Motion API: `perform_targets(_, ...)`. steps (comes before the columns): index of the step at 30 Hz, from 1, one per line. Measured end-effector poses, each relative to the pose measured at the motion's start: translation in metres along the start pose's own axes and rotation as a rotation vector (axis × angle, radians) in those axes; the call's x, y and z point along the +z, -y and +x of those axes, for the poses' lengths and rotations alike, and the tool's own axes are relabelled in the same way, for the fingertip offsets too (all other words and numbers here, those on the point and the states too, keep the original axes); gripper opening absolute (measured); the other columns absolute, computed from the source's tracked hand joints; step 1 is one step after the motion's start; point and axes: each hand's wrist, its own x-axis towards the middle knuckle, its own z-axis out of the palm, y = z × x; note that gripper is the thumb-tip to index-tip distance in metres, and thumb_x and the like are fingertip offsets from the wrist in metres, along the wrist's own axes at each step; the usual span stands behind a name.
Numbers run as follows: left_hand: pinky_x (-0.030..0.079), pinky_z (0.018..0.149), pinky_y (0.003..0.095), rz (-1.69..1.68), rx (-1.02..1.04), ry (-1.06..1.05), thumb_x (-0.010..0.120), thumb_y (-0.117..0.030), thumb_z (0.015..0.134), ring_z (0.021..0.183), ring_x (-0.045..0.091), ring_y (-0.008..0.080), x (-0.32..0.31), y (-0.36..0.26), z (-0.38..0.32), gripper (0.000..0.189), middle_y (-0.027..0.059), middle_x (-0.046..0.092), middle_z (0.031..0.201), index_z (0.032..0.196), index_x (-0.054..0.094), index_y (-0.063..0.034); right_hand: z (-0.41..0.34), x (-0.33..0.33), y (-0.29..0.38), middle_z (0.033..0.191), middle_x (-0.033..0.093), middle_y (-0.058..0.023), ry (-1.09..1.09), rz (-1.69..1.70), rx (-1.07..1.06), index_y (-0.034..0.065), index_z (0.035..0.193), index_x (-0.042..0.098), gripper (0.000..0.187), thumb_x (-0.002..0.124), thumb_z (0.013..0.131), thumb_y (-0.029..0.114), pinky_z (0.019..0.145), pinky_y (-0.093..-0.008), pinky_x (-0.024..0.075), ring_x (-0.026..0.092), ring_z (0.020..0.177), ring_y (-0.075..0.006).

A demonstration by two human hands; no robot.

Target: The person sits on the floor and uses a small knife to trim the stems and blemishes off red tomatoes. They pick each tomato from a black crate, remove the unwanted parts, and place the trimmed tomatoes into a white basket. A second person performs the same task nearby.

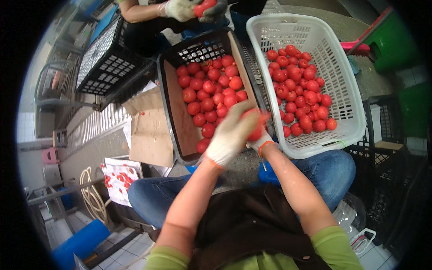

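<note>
My left hand, in a white glove with an orange cuff, is blurred and curls over a red tomato. Against the tomato's lower side lies my right hand, also gloved, its fingers mostly hidden. A thin metal piece sticks out below the right wrist; what it belongs to is hidden. Both hands are over the near right corner of a black plastic crate lined with cardboard, where many tomatoes lie. Right of it, a white perforated plastic basket holds more tomatoes, several with cored tops.
Across the crate, a co-worker's gloved hands hold a tomato. Left are another black crate, flattened cardboard and a white sheet with red scraps. A coiled hose lies lower left. At right stands a green bin.
</note>
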Motion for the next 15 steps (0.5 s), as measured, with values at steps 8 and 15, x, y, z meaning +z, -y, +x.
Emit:
perform_targets(8, 0.051, 0.078, 0.0379, 0.857, -0.070, 0.008, 0.060, -0.029, 0.090, 0.087, 0.068, 0.0274, -0.080, 0.076, 0.107, 0.030, 0.0208, 0.068, 0.091, 0.102, 0.066, -0.0014, -0.019, -0.019, 0.029, 0.097, 0.066, -0.0308, -0.157, -0.559, 0.039, -0.0026, 0.105, 0.053, 0.044, 0.048, 0.095, 0.040, 0.081, -0.0525, 0.0509, 0.065, 0.087, -0.0471)
perform_targets(15, 0.047, 0.101, 0.0402, 1.366, -0.501, 0.946, 0.062, -0.021, 0.076, 0.124, 0.053, 0.0374, -0.105, 0.203, 0.064, 0.062, 0.0132, 0.037, 0.151, 0.136, 0.054, -0.0330, -0.027, -0.015, 0.038, 0.092, 0.068, -0.0238, -0.173, -0.764, -0.087, 0.0032, 0.105, 0.059, 0.044, 0.053, 0.093, 0.045, 0.078, -0.0510, 0.0520, 0.067, 0.086, -0.0405)
